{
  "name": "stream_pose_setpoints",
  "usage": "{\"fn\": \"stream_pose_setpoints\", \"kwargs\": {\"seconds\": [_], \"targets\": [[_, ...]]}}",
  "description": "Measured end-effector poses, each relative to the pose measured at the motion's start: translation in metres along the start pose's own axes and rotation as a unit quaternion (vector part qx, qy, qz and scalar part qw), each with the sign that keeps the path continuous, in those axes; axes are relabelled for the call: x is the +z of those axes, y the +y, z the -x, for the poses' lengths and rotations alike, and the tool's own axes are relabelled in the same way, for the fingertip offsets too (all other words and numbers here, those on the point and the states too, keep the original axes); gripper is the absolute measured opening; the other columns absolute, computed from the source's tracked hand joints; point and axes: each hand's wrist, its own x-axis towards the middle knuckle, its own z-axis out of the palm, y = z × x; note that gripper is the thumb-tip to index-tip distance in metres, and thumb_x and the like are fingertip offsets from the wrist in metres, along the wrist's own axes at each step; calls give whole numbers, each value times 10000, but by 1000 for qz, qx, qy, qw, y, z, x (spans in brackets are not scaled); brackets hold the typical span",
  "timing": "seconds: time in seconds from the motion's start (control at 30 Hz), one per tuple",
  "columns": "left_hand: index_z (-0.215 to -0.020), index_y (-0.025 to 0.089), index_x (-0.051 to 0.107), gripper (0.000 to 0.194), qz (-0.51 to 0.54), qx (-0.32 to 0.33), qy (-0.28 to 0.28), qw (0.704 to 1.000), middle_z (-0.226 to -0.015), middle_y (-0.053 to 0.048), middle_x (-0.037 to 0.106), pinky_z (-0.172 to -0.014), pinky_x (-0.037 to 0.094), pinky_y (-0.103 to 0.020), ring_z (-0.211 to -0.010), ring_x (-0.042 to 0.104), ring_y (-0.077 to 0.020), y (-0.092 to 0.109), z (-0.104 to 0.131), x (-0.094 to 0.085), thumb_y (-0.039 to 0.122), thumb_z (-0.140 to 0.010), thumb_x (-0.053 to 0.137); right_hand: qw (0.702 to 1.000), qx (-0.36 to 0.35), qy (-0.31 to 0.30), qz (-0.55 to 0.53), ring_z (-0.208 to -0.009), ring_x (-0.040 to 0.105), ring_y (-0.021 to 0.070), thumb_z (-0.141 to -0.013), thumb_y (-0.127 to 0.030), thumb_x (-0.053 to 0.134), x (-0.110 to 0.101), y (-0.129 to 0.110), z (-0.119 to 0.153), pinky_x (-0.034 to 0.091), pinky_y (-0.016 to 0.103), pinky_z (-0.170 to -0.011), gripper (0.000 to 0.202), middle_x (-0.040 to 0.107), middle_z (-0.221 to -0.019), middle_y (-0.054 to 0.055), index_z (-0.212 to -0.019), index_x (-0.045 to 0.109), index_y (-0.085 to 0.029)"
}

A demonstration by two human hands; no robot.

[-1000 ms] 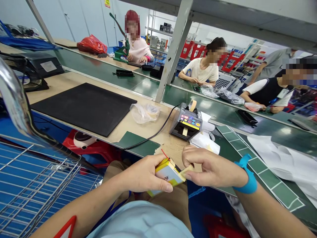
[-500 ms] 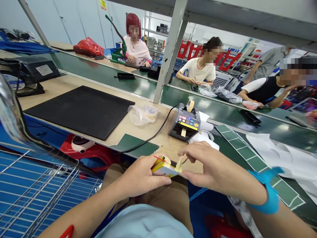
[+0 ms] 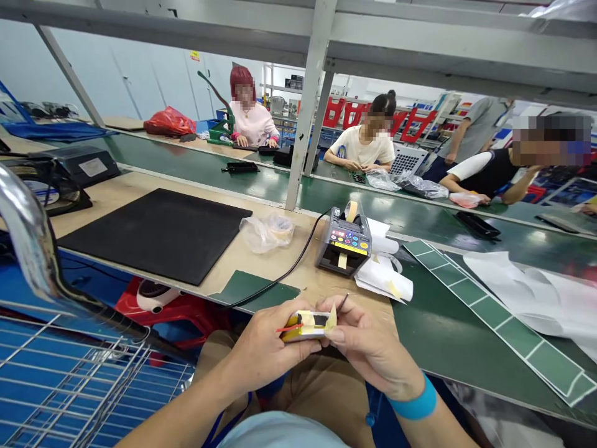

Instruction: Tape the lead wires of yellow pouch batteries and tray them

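My left hand (image 3: 269, 342) is closed round one end of a flat silver-and-yellow battery pack (image 3: 305, 335), held above my lap at the table's front edge. A red wire (image 3: 286, 328) sticks out at its left end, and a dark wire (image 3: 343, 303) rises at its right end. One strip of pale tape (image 3: 306, 318) lies across the top edge. At the right end, my right hand (image 3: 366, 348) pinches another pale piece of tape (image 3: 331, 319), which stands partly up from the pack. Its fingers behind the pack are partly hidden.
A tape dispenser (image 3: 345, 242) with tape poking from its slot stands ahead. White paper (image 3: 385, 279) and a green label strip (image 3: 501, 317) lie right. Left are a black mat (image 3: 161, 233), a clear plastic bag (image 3: 265, 233) and a wire rack (image 3: 69, 386). Several people sit across the bench.
My right hand has come in from the right and closed at the pack's right end, on the tape. The pack has turned slightly and sits more level. The view has tilted up.
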Motion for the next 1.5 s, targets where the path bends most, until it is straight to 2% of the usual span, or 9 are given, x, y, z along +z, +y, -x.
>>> {"fn": "stream_pose_setpoints", "kwargs": {"seconds": [0.17,0.33,0.67,0.8,1.07,1.2,1.33,1.43,1.5], "targets": [[-966,211,572,207,-9,23,-10,1000,-855,4,662,-718,432,-221,-758,609,-144,0,1,2,340,-821,645,998,-7,7,-66,-757,509,137,-607,-158,750,-4,7,0,414,246,-681,200,555,-838,3,-754,618,-184],[-923,209,601,169,26,-14,-15,999,-871,-3,665,-756,443,-227,-804,616,-157,2,-2,4,309,-803,666,995,-46,26,-90,-765,485,134,-621,-175,711,-4,14,1,406,238,-687,142,540,-850,1,-730,621,-191],[-1009,203,587,293,75,-66,-3,995,-833,12,659,-682,460,-228,-751,609,-162,-2,-1,6,233,-739,696,995,-66,12,-72,-796,516,140,-620,-259,780,-8,18,-3,408,247,-718,284,545,-843,1,-849,621,-203],[-984,216,591,265,61,-48,-7,997,-806,32,648,-646,439,-203,-723,590,-142,-3,0,9,211,-740,694,996,-74,21,-48,-767,530,128,-594,-218,805,-8,14,-6,412,239,-707,221,530,-784,-10,-698,615,-174],[-992,220,598,277,35,-10,14,999,-814,42,660,-677,442,-201,-711,598,-130,-7,2,11,184,-736,698,972,-207,100,46,-782,493,109,-688,-211,761,-10,28,-3,408,230,-692,159,494,-813,-14,-611,623,-188],[-1013,231,600,316,11,13,23,1000,-834,41,670,-693,449,-205,-723,608,-133,-8,1,12,163,-722,705,952,-264,116,102,-809,516,132,-731,-208,732,-13,35,-3,427,271,-740,108,524,-819,-1,-659,652,-204],[-1014,224,601,305,30,-9,24,999,-851,26,677,-725,464,-223,-767,623,-154,-8,-1,10,191,-729,704,950,-263,104,136,-829,537,133,-750,-217,719,-14,30,-5,452,258,-735,50,554,-860,6,-774,677,-226],[-1030,215,600,338,86,-58,26,994,-888,16,679,-736,467,-226,-798,625,-162,-7,-2,8,208,-715,721,946,-262,108,157,-878,561,148,-763,-277,709,-19,23,-5,485,285,-768,352,591,-1003,30,-1099,601,-280],[-1036,205,600,355,129,-84,19,988,-893,14,677,-723,466,-219,-784,623,-158,-7,-2,8,215,-707,731,916,-303,161,208,-907,569,163,-805,-293,662,-24,18,-1,491,318,-793,388,586,-1065,53,-1173,540,-275]]}}
